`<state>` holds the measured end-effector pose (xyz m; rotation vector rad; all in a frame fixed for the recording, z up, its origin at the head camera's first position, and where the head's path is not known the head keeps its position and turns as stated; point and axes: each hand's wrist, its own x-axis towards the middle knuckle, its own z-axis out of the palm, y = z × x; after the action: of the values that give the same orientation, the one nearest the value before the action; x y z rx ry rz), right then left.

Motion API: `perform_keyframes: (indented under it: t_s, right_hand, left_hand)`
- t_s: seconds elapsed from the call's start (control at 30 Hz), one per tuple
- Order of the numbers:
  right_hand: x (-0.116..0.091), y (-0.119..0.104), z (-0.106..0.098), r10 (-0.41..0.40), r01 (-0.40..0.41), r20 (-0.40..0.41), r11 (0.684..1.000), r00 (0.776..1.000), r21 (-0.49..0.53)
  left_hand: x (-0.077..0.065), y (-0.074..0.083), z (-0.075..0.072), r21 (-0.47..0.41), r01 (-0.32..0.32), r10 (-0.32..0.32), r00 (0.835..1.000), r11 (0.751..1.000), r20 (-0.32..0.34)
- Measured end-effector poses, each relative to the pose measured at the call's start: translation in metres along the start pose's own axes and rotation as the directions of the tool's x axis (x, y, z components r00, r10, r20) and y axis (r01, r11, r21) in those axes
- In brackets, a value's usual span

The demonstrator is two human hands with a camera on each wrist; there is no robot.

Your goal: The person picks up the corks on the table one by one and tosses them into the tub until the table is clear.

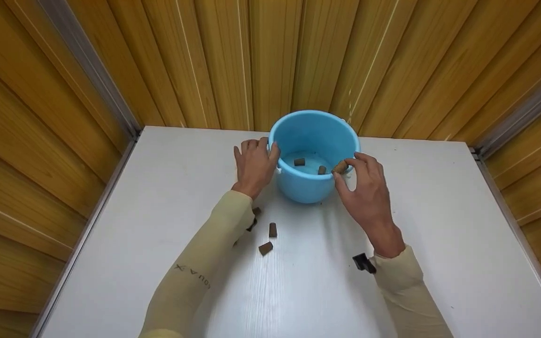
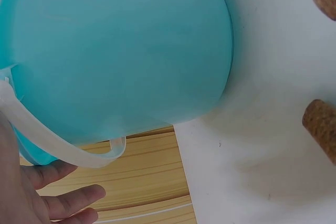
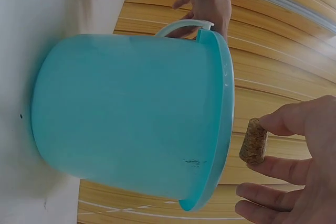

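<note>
A light blue bucket (image 1: 304, 190) stands upright on the white table. My left hand (image 1: 255, 164) rests at its left rim, thumb on the rim and the other fingers loosely extended outside, beside the white handle (image 2: 63, 148). Above the near right rim, my right hand (image 1: 367, 188) pinches a cork (image 3: 254, 141) between thumb and a fingertip, while its other fingers stand apart. Inside the bucket lie a cork (image 1: 299, 162) and another cork (image 1: 321, 170), the latter partly hidden by the front rim.
On the table near my left forearm lie a cork (image 1: 273, 230), a second cork (image 1: 266, 248) and a third cork (image 1: 257, 211), partly covered by the sleeve. Wood-look panels (image 1: 270, 61) rise behind the bucket and at both sides. Black pieces (image 1: 364, 263) project at the cuffs.
</note>
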<state>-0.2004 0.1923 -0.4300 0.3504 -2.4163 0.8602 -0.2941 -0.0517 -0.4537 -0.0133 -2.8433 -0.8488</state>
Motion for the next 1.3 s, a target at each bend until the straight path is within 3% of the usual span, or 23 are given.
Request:
perform_keyframes:
  t_s: [0.37, 0.83, 1.13, 1.3]
  right_hand:
    - [0.009, 0.004, 0.009, 0.002, -0.002, 0.023, 1.0, 1.0, 0.004]
    - [0.009, 0.006, 0.007, 0.061, -0.061, 0.074, 0.998, 0.995, -0.01]
    - [0.011, 0.011, 0.004, 0.09, -0.09, 0.046, 0.996, 0.995, -0.021]
    - [0.016, 0.019, 0.002, 0.135, -0.134, 0.023, 0.99, 0.991, -0.046]
  left_hand:
    - [-0.002, 0.0, -0.001, 0.003, -0.005, 0.006, 1.0, 1.0, -0.02]
    - [-0.002, 0.001, -0.002, -0.012, 0.004, -0.004, 1.0, 1.0, -0.003]
    - [-0.002, 0.001, -0.001, -0.008, 0.008, -0.008, 1.0, 1.0, -0.004]
    - [-0.003, -0.001, 0.0, -0.024, -0.022, 0.021, 0.999, 0.999, -0.025]
